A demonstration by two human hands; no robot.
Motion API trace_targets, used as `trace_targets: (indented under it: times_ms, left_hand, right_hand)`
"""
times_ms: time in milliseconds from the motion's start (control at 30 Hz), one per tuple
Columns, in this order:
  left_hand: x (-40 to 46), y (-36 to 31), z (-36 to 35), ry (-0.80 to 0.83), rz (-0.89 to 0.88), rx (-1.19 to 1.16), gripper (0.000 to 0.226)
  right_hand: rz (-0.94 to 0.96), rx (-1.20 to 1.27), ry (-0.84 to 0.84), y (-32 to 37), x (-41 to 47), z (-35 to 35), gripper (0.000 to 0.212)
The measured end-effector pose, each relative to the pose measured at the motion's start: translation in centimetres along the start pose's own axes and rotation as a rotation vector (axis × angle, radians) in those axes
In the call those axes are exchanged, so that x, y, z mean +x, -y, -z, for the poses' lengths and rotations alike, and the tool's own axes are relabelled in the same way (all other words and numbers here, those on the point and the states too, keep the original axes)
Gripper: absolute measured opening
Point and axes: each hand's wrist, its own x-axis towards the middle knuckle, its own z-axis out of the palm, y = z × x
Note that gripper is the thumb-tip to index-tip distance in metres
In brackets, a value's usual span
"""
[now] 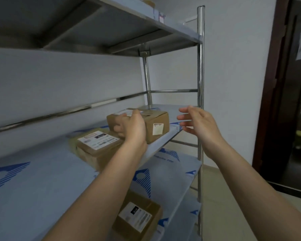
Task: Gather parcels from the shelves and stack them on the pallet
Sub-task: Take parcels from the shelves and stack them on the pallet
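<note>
A small brown cardboard parcel (156, 122) with a white label on its side sits at the right end of the middle shelf (165, 141). My left hand (132, 126) grips its left front corner, thumb on top and fingers curled round the side. My right hand (196, 122) hovers to the right of the parcel, fingers spread, touching nothing. A flatter brown parcel (96, 146) with a white shipping label lies to the left on the same shelf. A third labelled parcel (139, 218) rests on the shelf below. No pallet is in view.
The steel rack's front right post (200, 84) stands just behind my right hand. The upper shelf (163, 26) hangs overhead with a small item at its edge. A dark doorway (288, 101) opens to the right, past a white wall and pale floor.
</note>
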Motion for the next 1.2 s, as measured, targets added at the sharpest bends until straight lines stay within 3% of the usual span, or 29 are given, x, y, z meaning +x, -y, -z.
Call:
trace_targets:
  times_ms: [133,300,400,633,967,1200]
  left_hand:
    - [2.6,1.7,-3.4,-0.091,0.03,0.082,0.067]
    - [6.2,4.6,-3.7,-0.13,0.092,-0.041,0.091]
    - [7.1,5.6,-3.5,-0.084,0.153,-0.139,0.081]
    - [7.3,6.6,-3.7,-0.118,0.079,-0.09,0.043]
    - [6.4,6.9,-3.7,-0.041,-0.029,-0.079,0.044]
    - [5.7,6.5,-3.8,0.044,-0.167,-0.027,0.057]
  right_hand:
    - [-0.034,0.032,0.02,-3.4,6.1,0.2,0.033]
    - [-0.211,0.156,0.163,-7.4,13.4,-2.5,0.029]
    - [-0.339,0.249,0.327,-8.9,16.1,-4.2,0.035]
    - [-0.659,0.429,0.581,-9.2,19.5,-7.0,0.047]
    - [-0.613,0.498,0.861,-10.7,20.3,-6.1,0.06]
    - [-0.505,0.62,0.918,-10.5,20.1,-5.9,0.044]
